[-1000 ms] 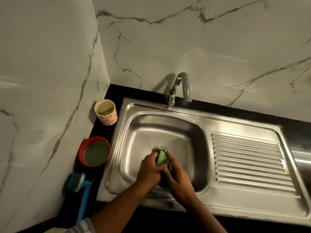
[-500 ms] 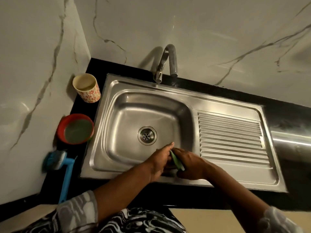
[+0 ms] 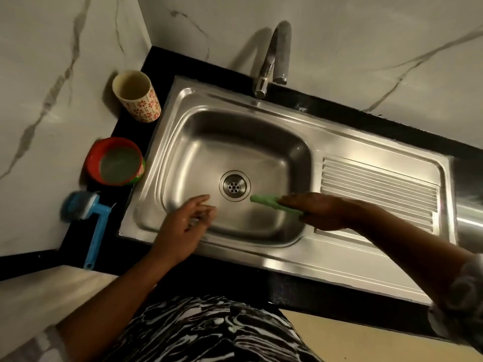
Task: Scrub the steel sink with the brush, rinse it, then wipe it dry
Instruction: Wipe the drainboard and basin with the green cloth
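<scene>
Green cloth (image 3: 262, 200) in right hand (image 3: 322, 210)

A cream cup (image 3: 146, 105) with a red floral pattern stands upright on the black worktop (image 3: 167, 64), in the corner of the veined marble wall (image 3: 52, 74). A red bowl (image 3: 92, 163) with greyish contents sits on the same worktop strip, near the cup but not touching it.
</scene>
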